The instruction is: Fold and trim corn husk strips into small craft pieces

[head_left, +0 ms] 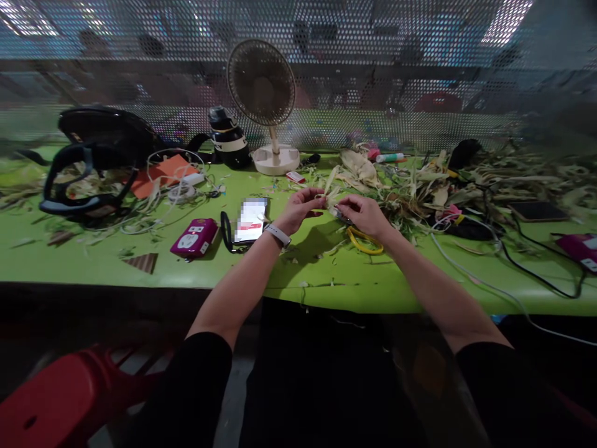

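Pale plant strips (331, 191) rise between my two hands above the green table. My left hand (303, 208), with a light band on its wrist, pinches the strips from the left side. On the right, my right hand (361, 213) has its fingers pressed together at the lower end of the same strips. A small dark object under the right fingers is too hidden to make out. Just below that hand lies a yellow loop (364, 241). A lit phone (252, 219) lies left of my left wrist.
A fan (261, 84) and a dark bottle (229, 138) stand at the back. Dry husks (359, 168) and leaves heap up at the right, with cables running among them. Purple box (194, 238) at left on the green table (326, 292); red stool (56, 398) lower left.
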`<state>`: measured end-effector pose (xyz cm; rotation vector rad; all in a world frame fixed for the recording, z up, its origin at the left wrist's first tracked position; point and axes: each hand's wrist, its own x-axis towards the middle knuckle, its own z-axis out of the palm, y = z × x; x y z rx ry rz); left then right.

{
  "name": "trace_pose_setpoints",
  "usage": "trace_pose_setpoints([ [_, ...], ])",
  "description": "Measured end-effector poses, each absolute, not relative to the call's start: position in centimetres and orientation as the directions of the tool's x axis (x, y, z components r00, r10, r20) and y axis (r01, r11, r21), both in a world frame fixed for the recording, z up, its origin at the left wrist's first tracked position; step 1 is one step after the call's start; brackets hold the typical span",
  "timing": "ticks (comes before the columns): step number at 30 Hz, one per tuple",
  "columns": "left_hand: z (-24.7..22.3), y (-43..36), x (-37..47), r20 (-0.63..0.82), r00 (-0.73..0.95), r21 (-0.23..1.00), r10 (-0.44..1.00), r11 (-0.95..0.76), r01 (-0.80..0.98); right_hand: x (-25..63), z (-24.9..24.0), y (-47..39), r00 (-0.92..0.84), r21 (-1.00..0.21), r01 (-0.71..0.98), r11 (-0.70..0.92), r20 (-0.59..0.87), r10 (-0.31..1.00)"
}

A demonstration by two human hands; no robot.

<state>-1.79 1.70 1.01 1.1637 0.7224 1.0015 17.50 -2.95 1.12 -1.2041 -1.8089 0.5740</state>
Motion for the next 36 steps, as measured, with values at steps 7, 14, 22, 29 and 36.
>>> trace_pose_setpoints([
  [7,0.9,1.6,-1.7,0.020,0.387,0.990,0.922,0.038,-0.139,17.3,1.3,-3.8,-0.409,-0.067,0.836,0.545,0.586,0.699],
  [14,0.3,1.8,-1.2,0.146,0.539,0.986,0.830,-0.076,-0.151,17.0,1.5,-4.0,-0.491,0.137,0.829,0.542,0.642,0.589],
  [22,0.6,1.6,-1.3,0.140,0.533,0.982,0.834,-0.046,-0.185,16.9,0.2,-3.1,-0.378,-0.044,0.855,0.517,0.628,0.680],
  [29,1.2,0.9,-1.4,-0.075,0.499,0.950,0.864,0.213,-0.227,17.3,0.0,-3.0,-0.355,-0.084,0.858,0.507,0.617,0.703],
  [36,1.1,1.2,-1.6,-0.128,0.547,0.888,0.827,0.341,-0.308,17.4,0.2,-2.8,-0.406,-0.021,0.846,0.533,0.623,0.669],
])
